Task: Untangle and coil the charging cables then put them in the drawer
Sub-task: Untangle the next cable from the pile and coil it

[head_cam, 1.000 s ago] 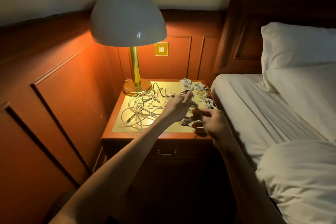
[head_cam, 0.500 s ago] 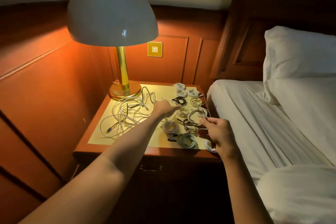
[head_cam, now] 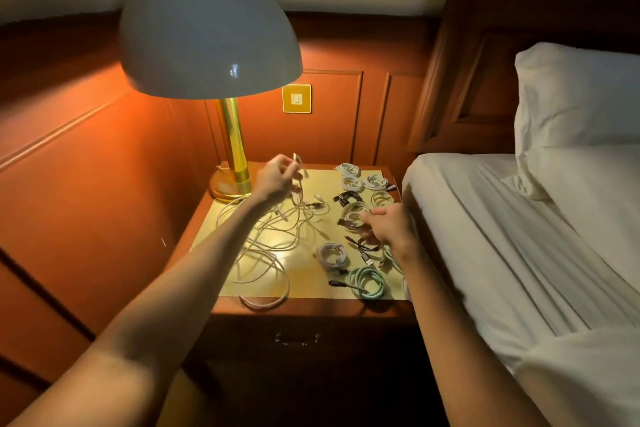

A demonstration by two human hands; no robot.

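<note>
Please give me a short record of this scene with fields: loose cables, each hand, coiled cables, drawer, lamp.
Loose cables: tangle of thin white cables on the wooden nightstand's left half
Left hand: pinches a white cable end, held above the tangle
Right hand: fingers curled over the coils; grip unclear
Coiled cables: mint-green coil, black coil, several white coils, on the right half
Drawer: dark wooden drawer below, closed
Lamp: white dome shade, brass stem, lit

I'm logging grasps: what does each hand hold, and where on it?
The left hand pinches a white cable near its plug end. The right hand is curled over coiled cables; whether it grips one cannot be told.
</note>
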